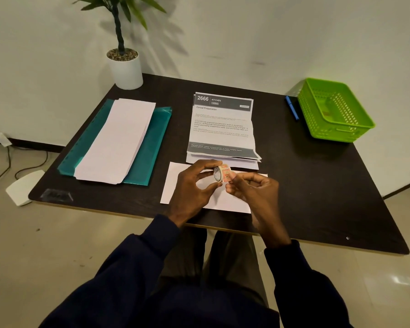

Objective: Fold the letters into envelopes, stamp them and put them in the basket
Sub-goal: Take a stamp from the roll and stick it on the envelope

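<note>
A white envelope (175,181) lies flat near the table's front edge, partly hidden under both hands. Above it my left hand (192,185) grips a small roll of stamps (219,173), thumb and fingers round its rim. My right hand (253,188) pinches the loose end of the stamp strip beside the roll. Behind the envelope lies a stack of printed letters (223,129) headed "2666 Kitchen". A pile of white envelopes (118,140) rests on a teal folder (152,147) at the left. The green basket (336,110) stands at the back right corner.
A blue pen (292,111) lies just left of the basket. A potted plant in a white pot (126,69) stands at the back left corner. The dark table (317,185) has bare surface at the right. A white object (21,188) and cables lie on the floor at left.
</note>
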